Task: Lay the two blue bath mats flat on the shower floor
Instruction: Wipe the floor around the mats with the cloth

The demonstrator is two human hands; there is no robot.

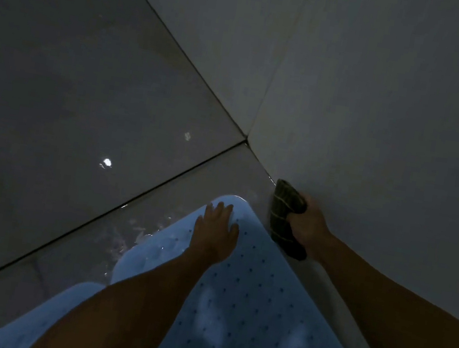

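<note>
left hand presses flat on one blue mat already down; second mat beside it; right hand grips a dark cloth.

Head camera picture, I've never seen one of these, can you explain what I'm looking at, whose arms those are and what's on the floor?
No machine here: a person wears a camera on the head, looking down at their own two arms. The left hand lies with fingers straight on a blue bath mat dotted with small holes, lying on the wet, shiny tiled floor. A second blue mat shows partly beside it, lower left. The right hand has its grip curled round a dark striped cloth, close to the wall. The light is dim, so finer details are hard to tell.
</note>
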